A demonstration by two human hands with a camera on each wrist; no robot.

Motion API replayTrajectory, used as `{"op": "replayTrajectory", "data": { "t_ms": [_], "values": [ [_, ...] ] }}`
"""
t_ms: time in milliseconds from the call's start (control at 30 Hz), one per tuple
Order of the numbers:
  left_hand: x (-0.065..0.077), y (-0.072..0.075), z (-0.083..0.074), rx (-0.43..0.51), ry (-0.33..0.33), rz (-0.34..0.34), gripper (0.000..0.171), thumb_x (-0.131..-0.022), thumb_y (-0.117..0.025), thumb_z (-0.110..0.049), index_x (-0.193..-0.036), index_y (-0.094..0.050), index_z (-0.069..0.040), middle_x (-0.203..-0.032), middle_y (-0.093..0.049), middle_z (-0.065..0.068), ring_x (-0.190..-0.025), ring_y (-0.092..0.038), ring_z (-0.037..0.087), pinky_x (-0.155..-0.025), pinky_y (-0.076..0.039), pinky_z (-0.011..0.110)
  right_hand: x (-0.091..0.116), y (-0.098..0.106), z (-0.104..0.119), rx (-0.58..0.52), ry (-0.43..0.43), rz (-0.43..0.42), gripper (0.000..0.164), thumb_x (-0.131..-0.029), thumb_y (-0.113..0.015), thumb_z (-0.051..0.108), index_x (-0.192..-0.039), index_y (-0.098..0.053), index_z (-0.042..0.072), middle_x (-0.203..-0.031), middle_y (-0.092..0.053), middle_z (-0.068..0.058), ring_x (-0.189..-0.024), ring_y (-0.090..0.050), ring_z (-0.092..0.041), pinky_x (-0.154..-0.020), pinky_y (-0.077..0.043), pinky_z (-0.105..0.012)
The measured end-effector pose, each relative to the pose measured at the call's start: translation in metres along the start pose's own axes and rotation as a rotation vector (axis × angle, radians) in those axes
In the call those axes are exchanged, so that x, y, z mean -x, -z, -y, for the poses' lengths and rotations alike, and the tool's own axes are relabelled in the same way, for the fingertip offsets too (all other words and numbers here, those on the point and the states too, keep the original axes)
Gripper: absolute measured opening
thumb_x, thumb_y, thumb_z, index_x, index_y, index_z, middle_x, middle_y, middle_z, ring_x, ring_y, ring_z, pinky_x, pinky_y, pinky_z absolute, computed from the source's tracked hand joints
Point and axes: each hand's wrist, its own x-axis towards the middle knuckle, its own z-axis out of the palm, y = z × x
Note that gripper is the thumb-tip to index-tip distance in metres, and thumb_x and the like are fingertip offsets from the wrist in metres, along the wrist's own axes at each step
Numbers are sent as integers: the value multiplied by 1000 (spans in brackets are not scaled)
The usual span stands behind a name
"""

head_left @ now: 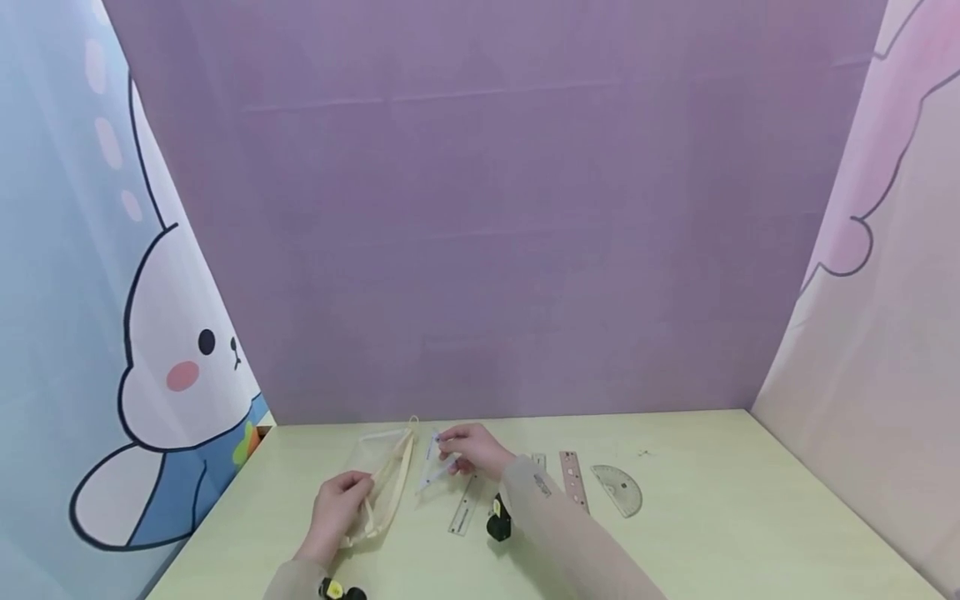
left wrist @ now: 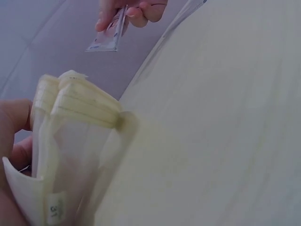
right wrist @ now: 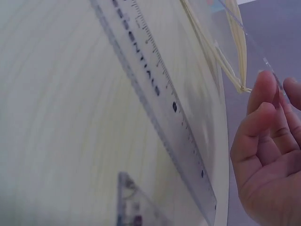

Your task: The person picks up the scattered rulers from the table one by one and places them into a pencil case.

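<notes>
A clear set square (head_left: 431,467) with a triangular cut-out is pinched by my right hand (head_left: 474,447), just right of a sheer drawstring bag (head_left: 386,492) with cream trim. My left hand (head_left: 339,507) grips the bag's near side. In the left wrist view the bag's hemmed mouth (left wrist: 87,101) stands partly spread, and a label marked 31 (left wrist: 56,208) shows low on it. Beneath my right forearm lies a clear ruler (head_left: 463,506), partly covered; the right wrist view shows this ruler (right wrist: 160,94) close up, with black lettering.
Right of my right arm lie a pinkish ruler (head_left: 572,477) and a clear protractor (head_left: 621,490). The pale table (head_left: 712,517) meets a purple backdrop (head_left: 525,250) at its far edge. A curtain with a cartoon animal (head_left: 187,350) hangs at left.
</notes>
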Motion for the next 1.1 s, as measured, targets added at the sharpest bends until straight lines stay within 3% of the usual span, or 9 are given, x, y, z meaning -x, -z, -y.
{"op": "replayTrajectory", "data": {
  "t_ms": [600, 867, 1100],
  "values": [
    [-5, 1, -6, -55, -64, -36, 18, -88, -63, -16, -96, -72, -2, -80, -62, 2, -76, -52, 17, -67, -43, 28, -7, -14, 14, -128, -39, 70, 33, -91, -62, 8, -122, -59, -2, -104, -67, -20, -63, -61, -13, -58, -49, -22],
    [-2, -1, -7, -51, -80, -45, 17, -88, -65, -16, -95, -72, -2, -80, -64, 2, -75, -53, 16, -67, -43, 27, -11, -23, 8, -190, -62, 113, 31, -92, -61, 6, -120, -60, -7, -101, -66, -20, -66, -61, -13, -60, -50, -23],
    [1, -4, -11, -32, -90, -26, 19, -89, -64, -15, -98, -71, 0, -82, -64, 3, -76, -54, 15, -69, -44, 28, -14, -33, 3, -162, -46, 149, 29, -92, -62, 5, -117, -61, -9, -92, -67, -17, -63, -61, -13, -60, -51, -23]
  ]
}}
